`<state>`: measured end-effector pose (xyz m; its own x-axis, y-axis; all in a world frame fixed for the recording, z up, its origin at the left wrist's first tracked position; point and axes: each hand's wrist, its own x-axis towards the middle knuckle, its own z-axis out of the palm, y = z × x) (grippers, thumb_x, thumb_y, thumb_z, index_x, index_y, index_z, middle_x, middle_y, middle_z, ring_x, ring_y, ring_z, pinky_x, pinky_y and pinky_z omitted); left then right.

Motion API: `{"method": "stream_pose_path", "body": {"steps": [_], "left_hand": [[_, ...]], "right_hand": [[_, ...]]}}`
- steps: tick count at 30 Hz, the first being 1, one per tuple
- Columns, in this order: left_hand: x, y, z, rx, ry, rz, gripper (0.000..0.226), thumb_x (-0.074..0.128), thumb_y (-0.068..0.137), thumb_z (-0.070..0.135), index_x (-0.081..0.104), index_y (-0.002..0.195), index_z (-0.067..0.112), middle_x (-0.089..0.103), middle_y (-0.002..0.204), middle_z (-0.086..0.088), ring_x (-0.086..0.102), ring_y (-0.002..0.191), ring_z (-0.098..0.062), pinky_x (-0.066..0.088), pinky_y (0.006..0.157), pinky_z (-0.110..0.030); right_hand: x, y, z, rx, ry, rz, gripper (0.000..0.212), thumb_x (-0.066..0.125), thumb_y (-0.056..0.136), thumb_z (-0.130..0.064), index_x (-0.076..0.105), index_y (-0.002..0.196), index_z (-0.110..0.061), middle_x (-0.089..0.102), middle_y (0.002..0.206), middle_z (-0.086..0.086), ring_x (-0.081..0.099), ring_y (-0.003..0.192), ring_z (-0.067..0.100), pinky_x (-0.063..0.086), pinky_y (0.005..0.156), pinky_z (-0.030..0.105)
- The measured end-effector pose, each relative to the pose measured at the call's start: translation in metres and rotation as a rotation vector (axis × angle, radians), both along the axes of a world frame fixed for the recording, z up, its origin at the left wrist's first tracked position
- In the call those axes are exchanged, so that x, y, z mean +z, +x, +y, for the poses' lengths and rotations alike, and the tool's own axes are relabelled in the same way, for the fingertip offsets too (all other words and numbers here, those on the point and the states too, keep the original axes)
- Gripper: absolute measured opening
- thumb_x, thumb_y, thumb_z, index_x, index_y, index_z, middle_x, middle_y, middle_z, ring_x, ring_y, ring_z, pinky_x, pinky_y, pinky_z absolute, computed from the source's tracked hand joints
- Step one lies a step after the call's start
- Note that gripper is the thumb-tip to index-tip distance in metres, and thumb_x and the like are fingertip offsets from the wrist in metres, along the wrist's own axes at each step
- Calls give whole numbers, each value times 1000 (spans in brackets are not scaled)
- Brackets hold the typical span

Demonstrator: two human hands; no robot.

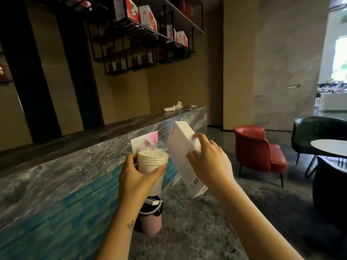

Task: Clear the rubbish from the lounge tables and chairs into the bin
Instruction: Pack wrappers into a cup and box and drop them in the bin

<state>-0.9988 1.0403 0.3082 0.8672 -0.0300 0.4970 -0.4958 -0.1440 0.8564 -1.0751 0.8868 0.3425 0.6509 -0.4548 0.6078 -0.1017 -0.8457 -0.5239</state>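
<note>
Stacked white paper cups (153,167), crumpled plastic inside.

Only one camera going here, a wide-angle one on the person's head, pointing forward and down along the counter (75,166), close enough that the left hand (135,179) with its cups (153,162) and the right hand (210,166) with its box (180,141) fill the middle, bin (152,225) just below.

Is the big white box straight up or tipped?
Tipped. The right hand grips the white box near its top, and its top end leans left toward the paper cups.
</note>
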Motion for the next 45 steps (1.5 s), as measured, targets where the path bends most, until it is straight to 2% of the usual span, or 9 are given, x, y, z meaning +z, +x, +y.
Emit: {"method": "stream_pose_path", "body": {"steps": [6, 16, 21, 27, 30, 34, 36, 38, 45], "left_hand": [[-18, 101, -62, -59, 22, 12, 57, 84, 58, 31, 46, 100, 35, 49, 88, 23, 48, 76, 7, 40, 59, -21], [-67, 296, -191, 25, -38, 104, 61, 84, 59, 33, 44, 105, 35, 52, 107, 8, 53, 87, -14, 44, 71, -31], [-66, 392, -236, 92, -102, 126, 58, 84, 60, 28, 45, 102, 39, 52, 97, 19, 49, 79, 8, 39, 58, -18], [-92, 491, -230, 241, -62, 118, 53, 83, 61, 26, 49, 100, 37, 56, 98, 22, 56, 79, 13, 41, 52, -7], [-121, 549, -222, 310, -73, 137, 55, 83, 60, 28, 50, 104, 34, 58, 105, 13, 55, 88, 7, 44, 62, -16], [-163, 633, -215, 382, -77, 171, 53, 84, 58, 31, 50, 95, 46, 56, 100, 24, 55, 92, 10, 46, 67, -18], [-180, 677, -213, 414, -86, 205, 55, 85, 59, 28, 50, 98, 43, 55, 100, 24, 56, 96, 0, 48, 75, -27], [-197, 718, -212, 439, -86, 236, 57, 85, 59, 26, 49, 102, 41, 54, 101, 24, 54, 96, 2, 49, 79, -32], [-272, 806, -215, 524, -106, 326, 55, 84, 60, 31, 51, 102, 42, 58, 103, 29, 56, 93, 11, 51, 70, -14]], "right_hand": [[-18, 97, -54, -42, 3, 36, 39, 45, 86, -28, 40, 124, -27, 56, 106, 5, 52, 88, 25, 35, 62, 31], [-59, 301, -191, 20, -14, 85, 41, 46, 86, -30, 39, 127, -26, 57, 107, 5, 53, 85, 24, 37, 60, 30], [-57, 421, -246, 137, -51, 105, 39, 48, 87, -31, 39, 124, -27, 58, 110, 7, 57, 90, 27, 49, 65, 37], [-84, 560, -254, 319, -67, 171, 42, 50, 86, -30, 40, 125, -22, 58, 109, 11, 53, 90, 31, 30, 61, 32], [-111, 627, -248, 408, -70, 216, 43, 52, 86, -28, 39, 126, -18, 59, 105, 13, 43, 74, 26, 28, 58, 33], [-147, 721, -242, 488, -99, 299, 49, 53, 85, -25, 35, 130, -17, 60, 101, 13, 42, 71, 26, 28, 58, 33], [-160, 771, -240, 528, -108, 353, 53, 53, 84, -25, 33, 132, -18, 61, 102, 12, 50, 76, 30, 30, 59, 33], [-174, 818, -239, 550, -94, 397, 56, 55, 83, -26, 33, 134, -20, 62, 104, 12, 56, 85, 33, 31, 60, 32], [-261, 935, -241, 624, 53, 591, 57, 63, 78, -25, 37, 129, -25, 59, 121, 5, 59, 98, 30, 38, 66, 29]]}}
